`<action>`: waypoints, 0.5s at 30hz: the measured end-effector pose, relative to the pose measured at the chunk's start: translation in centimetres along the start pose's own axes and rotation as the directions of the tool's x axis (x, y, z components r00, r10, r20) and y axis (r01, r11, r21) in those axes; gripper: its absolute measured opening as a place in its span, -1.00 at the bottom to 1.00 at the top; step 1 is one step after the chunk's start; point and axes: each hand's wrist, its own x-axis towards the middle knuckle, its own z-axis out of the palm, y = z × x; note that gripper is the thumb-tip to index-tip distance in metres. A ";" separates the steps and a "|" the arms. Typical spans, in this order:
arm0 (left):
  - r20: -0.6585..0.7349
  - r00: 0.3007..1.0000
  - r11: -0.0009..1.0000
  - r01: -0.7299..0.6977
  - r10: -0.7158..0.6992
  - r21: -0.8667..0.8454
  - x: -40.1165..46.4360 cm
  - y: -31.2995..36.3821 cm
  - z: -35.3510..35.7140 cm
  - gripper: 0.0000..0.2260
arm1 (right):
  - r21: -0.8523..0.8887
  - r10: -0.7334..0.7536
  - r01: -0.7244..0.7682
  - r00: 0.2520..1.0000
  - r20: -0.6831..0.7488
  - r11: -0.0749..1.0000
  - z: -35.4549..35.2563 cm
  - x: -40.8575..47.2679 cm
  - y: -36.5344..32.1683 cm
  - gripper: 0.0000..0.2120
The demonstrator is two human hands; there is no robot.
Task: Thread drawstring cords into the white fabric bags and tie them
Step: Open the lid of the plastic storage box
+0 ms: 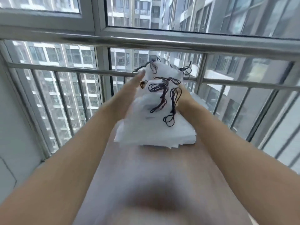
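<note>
Behind everything stands the window [178, 13] with its metal railing [65, 69], and tower blocks beyond the glass. In front of it we hold a stack of white bags [155, 133] up between both forearms, above a blurred pale surface [146, 176] that may be a lap or table; we cannot tell which. The left hand [129, 93] lies flat along the left side of the stack, fingers straight and pressed to the cloth, the fingertips reaching the top bag. The right hand [186, 99] is on the right side, mostly hidden behind the cloth, so we cannot tell whether its fingers are curled or straight. Dark cords [164, 91] lie in loose loops on the upper bags, several already hanging from bag mouths near the top, which suggests these bags are threaded. We judge the step in hand to be squaring or carrying the pile. To do it well, we press evenly from both sides, keep the stack level, and let no loop snag the railing or slide off the edge.
</note>
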 end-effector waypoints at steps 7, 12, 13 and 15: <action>-0.063 0.993 0.738 -0.029 0.097 0.674 6.8 -4.6 0.3 -0.45 | 0.056 0.436 -0.440 0.853 -0.286 0.896 -7.5 5.6 -1.9 -0.75; 0.024 0.999 0.473 -0.035 0.030 0.881 8.4 -9.5 0.3 -0.23 | -0.124 0.593 -0.640 0.756 -0.276 0.758 -7.8 10.5 2.7 -0.69; 0.035 0.996 0.384 -0.064 0.080 0.921 8.6 -10.1 0.3 -0.27 | -0.293 0.581 -0.641 0.767 -0.271 0.710 -7.6 11.3 3.1 -0.68; 0.051 0.981 0.294 -0.106 0.189 0.950 9.0 -11.1 0.3 -0.55 | -0.578 0.558 -0.571 0.799 -0.226 0.583 -6.6 11.3 3.5 -0.73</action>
